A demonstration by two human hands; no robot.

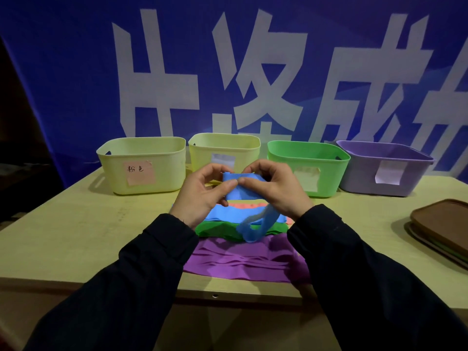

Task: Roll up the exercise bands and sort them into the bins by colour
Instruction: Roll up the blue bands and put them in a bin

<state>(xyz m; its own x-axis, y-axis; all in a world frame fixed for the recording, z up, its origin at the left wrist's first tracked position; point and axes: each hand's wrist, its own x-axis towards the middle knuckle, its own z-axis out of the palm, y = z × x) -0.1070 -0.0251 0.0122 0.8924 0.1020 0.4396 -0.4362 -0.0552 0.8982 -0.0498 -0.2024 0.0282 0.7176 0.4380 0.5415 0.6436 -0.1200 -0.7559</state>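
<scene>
Above the middle of the table (76,224), a blue band (243,191) is held up between both hands. The left hand (202,196) and the right hand (276,191) both pinch its top edge w/ thumb and curled fingers, thumbs almost touching. The band is thin, soft, rubber-like; its lower end hangs down in a twisted loop over the pile.

Under the hands lies a pile of flat bands: more blue bands (222,215), a pink band (243,205) showing as a narrow strip, a green band (217,230), and at the front purple bands (240,262) w/ wavy layered edges. The hands and the dark sleeves (152,262) cover part of the pile.

Behind, in a row: 2 pale yellow bins, the left yellow bin (141,165) w/ a pink paper label, the second yellow bin (225,150) partly hidden by the hands, then a green bin (309,168) and a purple bin (385,168). All are smooth plastic, rounded corners, each w/ a label. At the right edge, brown lids (445,224) are stacked. The table is light wood. Behind it hangs a blue banner (76,72) w/ big white characters.
</scene>
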